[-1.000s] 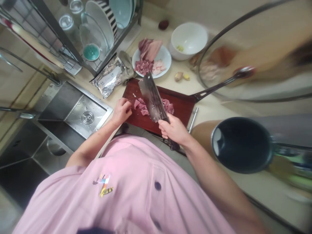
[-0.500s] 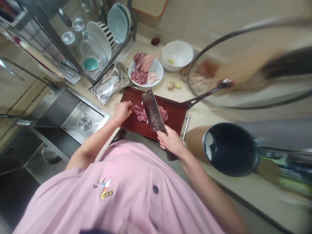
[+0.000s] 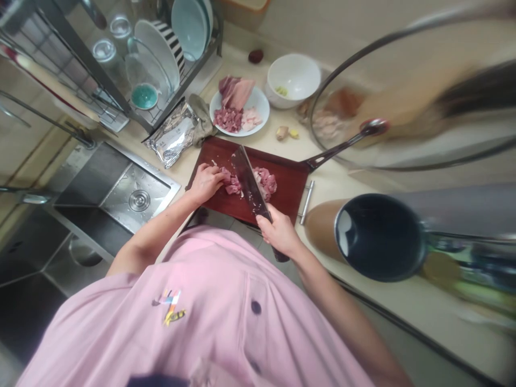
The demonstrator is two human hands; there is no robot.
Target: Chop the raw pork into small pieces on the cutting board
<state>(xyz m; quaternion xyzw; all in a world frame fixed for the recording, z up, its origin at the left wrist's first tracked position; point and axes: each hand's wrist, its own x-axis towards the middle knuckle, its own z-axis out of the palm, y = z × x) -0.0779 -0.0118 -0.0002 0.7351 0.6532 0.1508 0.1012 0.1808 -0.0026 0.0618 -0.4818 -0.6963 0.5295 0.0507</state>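
Note:
A dark red cutting board [image 3: 284, 207] lies at the counter's front edge with raw meat on it. My right hand [image 3: 279, 230] is wrapped around the handle of a cleaver [image 3: 250, 180], whose blade slants across the board between two portions of meat. On the blade's left, my left hand [image 3: 207, 181] has its fingers bent together, pressing on a strip of raw meat [image 3: 230, 181]. Cut meat pieces [image 3: 265, 183] are heaped to the right of the blade. Small bits cling to the blade and dot the board.
Behind the board stand a plate [image 3: 264, 102] of diced and whole meat, a white bowl [image 3: 308, 80] and ginger pieces [image 3: 282, 133]. A foil packet [image 3: 171, 137], dish rack [image 3: 197, 70] and sink [image 3: 139, 200] are left. Rightward are a glass lid [image 3: 342, 86], a spoon [image 3: 342, 152] and a dark pot [image 3: 379, 236].
My left hand has shifted slightly right over the meat strip, its fingers flatter. The cleaver has turned more upright, so its blade looks narrower. The view has moved slightly.

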